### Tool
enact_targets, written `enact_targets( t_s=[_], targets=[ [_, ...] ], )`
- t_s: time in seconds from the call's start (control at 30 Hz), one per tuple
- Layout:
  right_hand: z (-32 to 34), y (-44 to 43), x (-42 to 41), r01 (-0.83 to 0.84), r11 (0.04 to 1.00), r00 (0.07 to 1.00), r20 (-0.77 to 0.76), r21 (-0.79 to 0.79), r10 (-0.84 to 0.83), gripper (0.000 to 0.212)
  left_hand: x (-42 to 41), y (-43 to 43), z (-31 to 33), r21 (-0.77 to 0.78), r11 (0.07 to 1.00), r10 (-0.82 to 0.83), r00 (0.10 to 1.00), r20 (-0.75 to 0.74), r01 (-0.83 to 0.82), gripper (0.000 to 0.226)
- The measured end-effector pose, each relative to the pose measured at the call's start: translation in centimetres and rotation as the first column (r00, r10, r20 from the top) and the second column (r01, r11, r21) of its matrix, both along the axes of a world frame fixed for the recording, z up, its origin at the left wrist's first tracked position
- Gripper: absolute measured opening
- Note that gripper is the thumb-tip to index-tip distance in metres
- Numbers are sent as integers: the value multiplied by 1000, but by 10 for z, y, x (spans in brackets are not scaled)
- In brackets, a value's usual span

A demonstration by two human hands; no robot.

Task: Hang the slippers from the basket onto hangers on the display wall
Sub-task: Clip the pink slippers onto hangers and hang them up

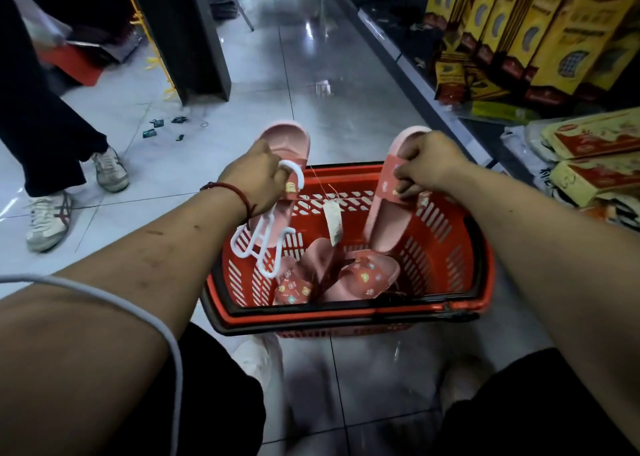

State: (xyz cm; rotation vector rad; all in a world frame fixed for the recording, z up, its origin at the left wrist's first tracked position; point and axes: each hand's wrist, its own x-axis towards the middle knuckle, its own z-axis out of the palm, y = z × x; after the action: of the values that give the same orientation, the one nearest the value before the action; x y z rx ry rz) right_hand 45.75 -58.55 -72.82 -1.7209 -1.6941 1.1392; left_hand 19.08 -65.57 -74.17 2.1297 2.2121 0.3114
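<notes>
Above a red slotted plastic basket [346, 312], the left hand [258, 175] grips a pink rubber slipper [289, 140] and white plastic hanger [263, 244]; the right hand [424, 165] pinches the matching slipper [384, 223] by its strap. Seat both straps fully.

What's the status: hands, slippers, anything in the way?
Left hand grips one pink slipper plus white hanger. Right hand pinches second slipper by strap. Tagged string runs between them. More slippers in basket.

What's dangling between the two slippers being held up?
A thin thread with a paper tag, over the red basket, seen in the head view.
</notes>
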Motion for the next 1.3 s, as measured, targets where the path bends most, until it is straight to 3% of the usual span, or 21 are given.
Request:
enact_targets(
  t_s=[0.27, 0.47, 0.77, 0.97, 1.07, 1.2, 1.3],
  targets=[
    [4, -9, -12, -34, 996, 992, 127, 88, 22, 23, 13, -15, 19, 236, 966, -61, 982, -179, 103, 34],
    [10, -23, -21, -143, 962, 960, 269, 230, 78, 14, 20, -14, 40, 378, 916, 2, 941, -339, 134, 29],
    [22, -26, -18, 40, 886, 987, 122, 461, -108, 23, 16, -17, 54, 527, 837, 51, 941, -336, 143, 27],
    [17, -30, -21, -76, 900, 978, 206, 430, -16, 23, 25, -22, 73, 617, 747, 37, 910, -413, 249, 17],
    [7, -33, -24, -142, 919, 967, 251, 367, 49, 15, 28, -22, 74, 611, 759, 25, 927, -375, 227, 21],
    [-10, -34, -26, -194, 930, 942, 325, 311, 87, 25, 25, -21, 57, 491, 840, -54, 935, -350, 233, 54],
    [-21, -32, -28, -193, 945, 958, 261, 265, 123, 28, 19, -16, 37, 378, 909, -76, 961, -267, 177, 42]
  ],
)
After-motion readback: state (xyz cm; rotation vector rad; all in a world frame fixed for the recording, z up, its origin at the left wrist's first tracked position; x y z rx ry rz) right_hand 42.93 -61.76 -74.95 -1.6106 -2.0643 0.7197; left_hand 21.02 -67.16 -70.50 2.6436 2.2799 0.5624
